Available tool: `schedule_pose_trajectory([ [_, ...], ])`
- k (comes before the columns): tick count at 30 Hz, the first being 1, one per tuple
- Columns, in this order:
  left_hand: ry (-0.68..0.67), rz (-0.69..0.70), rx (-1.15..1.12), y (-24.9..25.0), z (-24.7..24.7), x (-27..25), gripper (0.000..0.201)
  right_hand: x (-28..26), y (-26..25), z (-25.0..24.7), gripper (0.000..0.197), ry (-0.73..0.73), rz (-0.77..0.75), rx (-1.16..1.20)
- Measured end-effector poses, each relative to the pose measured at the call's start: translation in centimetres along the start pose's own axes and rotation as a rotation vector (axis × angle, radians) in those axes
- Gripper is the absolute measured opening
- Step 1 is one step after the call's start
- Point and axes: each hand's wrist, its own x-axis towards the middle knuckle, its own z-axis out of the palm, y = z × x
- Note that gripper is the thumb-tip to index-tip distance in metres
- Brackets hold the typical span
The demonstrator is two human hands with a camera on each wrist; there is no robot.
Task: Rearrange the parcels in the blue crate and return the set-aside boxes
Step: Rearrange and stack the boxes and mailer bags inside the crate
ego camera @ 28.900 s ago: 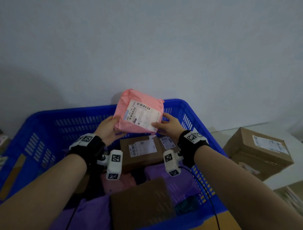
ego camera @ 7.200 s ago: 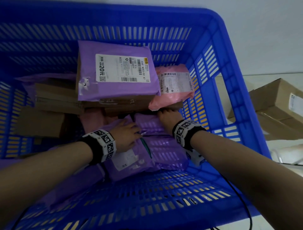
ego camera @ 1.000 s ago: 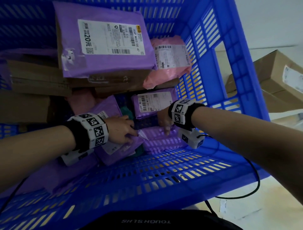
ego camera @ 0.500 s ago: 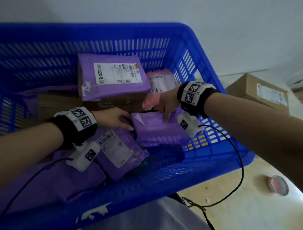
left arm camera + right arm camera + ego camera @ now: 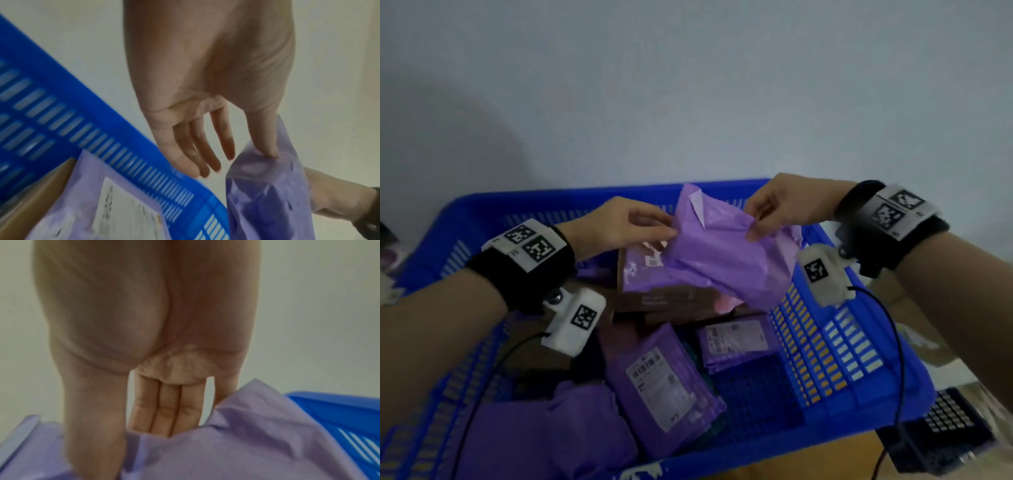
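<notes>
The blue crate [image 5: 859,394] holds several purple parcels and brown boxes. A plain purple soft parcel [image 5: 722,260] hangs in the air above the crate's far right part. My right hand [image 5: 751,229] pinches its upper right edge. In the right wrist view the thumb lies over the purple parcel [image 5: 246,443] and the fingers [image 5: 164,415] go behind it. My left hand [image 5: 664,229] is at the parcel's left edge. In the left wrist view its fingers [image 5: 197,154] are straight and apart from the purple parcel [image 5: 267,194]; only the thumb tip touches it.
Below the lifted parcel a labelled purple parcel [image 5: 647,274] lies on stacked brown boxes, with a bit of pink beside them. Two labelled purple mailers [image 5: 664,377] [image 5: 736,339] and a plain purple bag [image 5: 534,438] lie nearer me. A dark slotted object [image 5: 945,431] stands outside the crate's right corner.
The purple parcel has risen from the crate's right side to above its rim, my right hand holding it. My left hand came up to its left edge. The head view tilted up.
</notes>
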Motion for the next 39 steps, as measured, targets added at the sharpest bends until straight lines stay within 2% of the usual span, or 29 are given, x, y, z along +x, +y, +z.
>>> schedule_pose_trajectory([
  [4, 0.266, 0.003, 0.133, 1.1, -1.7, 0.5, 0.01, 0.4, -1.4, -1.3, 0.012, 0.236, -0.09, 0.027],
  [7, 0.364, -0.111, 0.06, 0.9, -1.8, 0.9, 0.019, 1.0, -1.9, -0.8, 0.01, 0.403, -0.167, -0.052],
  [10, 0.32, -0.292, -0.118, 1.1, -1.7, 0.7, 0.037, 1.4, -2.3, 0.5, 0.012, 0.53, -0.206, -0.196],
  [14, 0.216, -0.397, -0.388, 1.0, -2.0, 0.7, 0.056, 1.8, -2.2, 2.3, 0.013, 0.644, -0.266, -0.345],
  [16, 0.167, -0.416, -0.481, 1.0, -1.9, 0.6, 0.05, 2.0, -2.1, 3.2, 0.01, 0.665, -0.34, -0.41],
  [20, 0.126, -0.354, -0.517, 1.1, -0.8, 0.5, 0.016, 2.2, -1.6, 4.8, 0.012, 0.711, -0.454, -0.51],
  [23, 0.195, -0.294, -0.501, 0.8, -0.2, 1.0, 0.016, 2.2, -0.8, 5.2, 0.021, 0.708, -0.454, -0.581],
  [25, 0.26, -0.263, -0.505, 0.5, -0.3, 1.4, 0.026, 2.0, -0.3, 5.1, 0.037, 0.711, -0.334, -0.466],
  [28, 0.285, -0.223, -0.488, 0.0, -0.6, 1.5, 0.028, 1.9, 0.4, 4.5, 0.043, 0.777, -0.112, -0.049],
  [31, 0.279, -0.17, -0.496, -0.1, -0.3, 1.6, 0.029, 2.3, 1.4, 3.8, 0.052, 0.737, 0.085, 0.332],
  [33, 0.28, -0.155, -0.5, -0.3, 0.2, 1.8, 0.034, 2.2, 2.3, 3.9, 0.053, 0.716, 0.106, 0.529],
  [35, 0.273, -0.151, -0.508, -0.4, 0.7, 2.0, 0.037, 1.7, 2.8, 4.2, 0.046, 0.726, 0.098, 0.629],
  [39, 0.247, -0.141, -0.538, -0.7, 2.2, 1.5, 0.018, 0.0, 3.7, 4.2, 0.044, 0.713, 0.164, 0.719],
])
